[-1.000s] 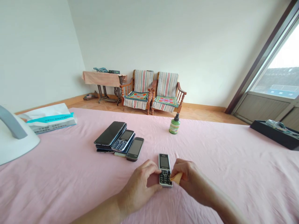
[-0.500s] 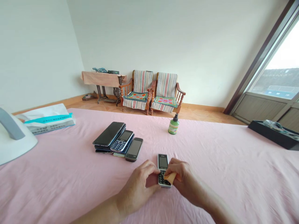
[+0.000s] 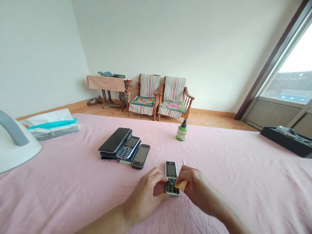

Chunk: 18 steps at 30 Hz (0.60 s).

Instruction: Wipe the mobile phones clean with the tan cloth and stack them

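Observation:
A black-and-silver keypad phone (image 3: pixel 171 169) lies face up on the pink cloth, its screen end pointing away from me. My left hand (image 3: pixel 147 191) holds it by the left edge, index fingertip beside the upper keys and thumb at the lower corner. Pinched in my right hand (image 3: pixel 192 182) is a small orange-yellow wiping cloth (image 3: pixel 182 185), pressed at the right side of the keypad. Left of my hands sit a stack of phones (image 3: pixel 115 139), another keypad phone (image 3: pixel 128 148) leaning on it, and a dark touchscreen phone (image 3: pixel 141 156) beside them.
A green pump bottle (image 3: pixel 181 131) stands beyond the phone. On the left are a tissue pack (image 3: pixel 53 125) and a white object with a grey handle (image 3: pixel 18 146). A black box (image 3: pixel 285 143) holding clear items sits at right. Two chairs (image 3: pixel 172 94) stand behind the pink-covered surface (image 3: pixel 219 156).
My right hand with the cloth has shifted slightly right over the keypad, uncovering more keys. My left hand keeps its place on the phone. The whole view has moved slightly.

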Available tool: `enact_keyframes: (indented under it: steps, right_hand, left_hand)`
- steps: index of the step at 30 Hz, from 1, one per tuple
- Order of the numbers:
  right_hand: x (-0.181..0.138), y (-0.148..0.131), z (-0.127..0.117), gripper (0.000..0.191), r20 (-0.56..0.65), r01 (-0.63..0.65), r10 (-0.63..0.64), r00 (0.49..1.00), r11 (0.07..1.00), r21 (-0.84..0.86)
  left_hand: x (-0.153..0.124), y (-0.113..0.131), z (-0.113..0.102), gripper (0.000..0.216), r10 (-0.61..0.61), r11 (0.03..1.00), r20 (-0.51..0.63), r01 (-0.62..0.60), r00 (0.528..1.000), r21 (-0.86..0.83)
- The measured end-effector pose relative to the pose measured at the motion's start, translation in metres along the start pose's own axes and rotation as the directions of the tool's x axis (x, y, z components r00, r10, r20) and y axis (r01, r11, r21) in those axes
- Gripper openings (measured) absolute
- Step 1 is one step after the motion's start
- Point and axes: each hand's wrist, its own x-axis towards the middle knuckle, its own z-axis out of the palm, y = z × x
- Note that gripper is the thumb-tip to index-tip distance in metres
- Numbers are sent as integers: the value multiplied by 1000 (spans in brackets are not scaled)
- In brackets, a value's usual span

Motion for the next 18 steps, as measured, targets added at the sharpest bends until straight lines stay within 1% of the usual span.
enact_keyframes:
  steps: [6,11,15,18]
  right_hand:
    - [1,-3,6,29,-8,49,-49,999,999,25]
    - [1,-2,7,28,-1,43,-43,999,999,29]
    - [1,-2,8,29,-5,65,-65,998,997,32]
    - [0,0,5,28,15,40,-41,999,999,33]
  left_hand:
    - [0,-1,0,30,-13,1000,0,13,1000,10]
    - [1,-2,1,21,10,1000,-1,-10,1000,-14]
    - [1,-3,1,25,-3,1000,3,3,1000,13]
    - [1,-4,1,24,6,1000,0,-6,1000,8]
